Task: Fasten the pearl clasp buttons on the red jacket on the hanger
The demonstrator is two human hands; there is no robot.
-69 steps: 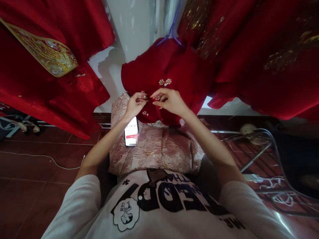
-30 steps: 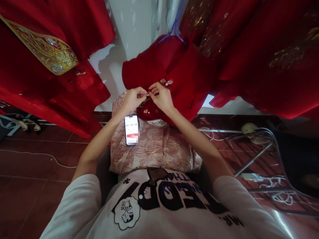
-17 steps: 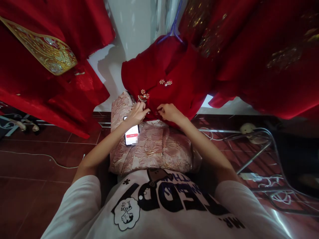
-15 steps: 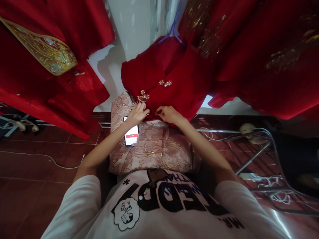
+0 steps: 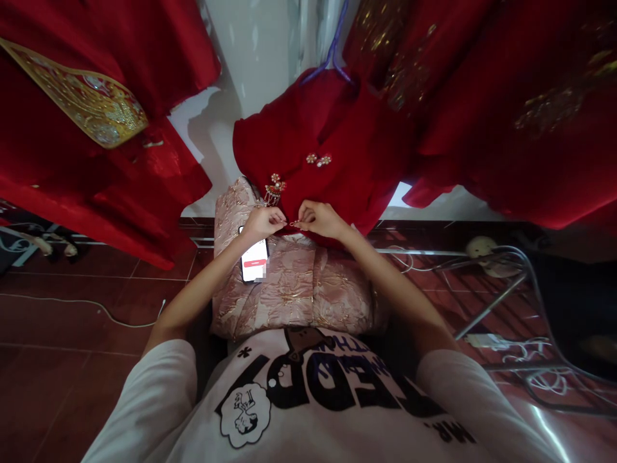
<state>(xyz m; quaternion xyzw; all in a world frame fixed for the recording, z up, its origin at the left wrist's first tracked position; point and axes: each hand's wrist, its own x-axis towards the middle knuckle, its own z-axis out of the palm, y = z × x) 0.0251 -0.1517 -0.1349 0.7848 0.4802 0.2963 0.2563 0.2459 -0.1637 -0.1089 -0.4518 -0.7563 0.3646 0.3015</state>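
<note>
A red garment (image 5: 337,128) hangs from a purple hanger (image 5: 332,58), its lower part reaching my lap. Jewelled flower ornaments (image 5: 319,159) sit on its front, and a fan-shaped ornament with dangling beads (image 5: 274,191) lies lower left. My left hand (image 5: 267,221) is pinched closed just below that ornament; what is between its fingertips is too small to name. Facing it, my right hand (image 5: 321,219) pinches a small ornament with a thin loop (image 5: 294,224), which points toward the left fingertips. Whether the left fingers touch the loop I cannot tell.
A lit phone (image 5: 254,260) lies on the pink brocade cloth (image 5: 294,289) across my lap. Red garments with gold embroidery (image 5: 106,109) hang on both sides. A metal-framed chair (image 5: 520,276) and white cables (image 5: 544,379) are at the right on the tiled floor.
My left hand has lowered slightly and turned toward the right hand, uncovering the fan ornament's beads. The small looped ornament now shows at my right fingertips.
</note>
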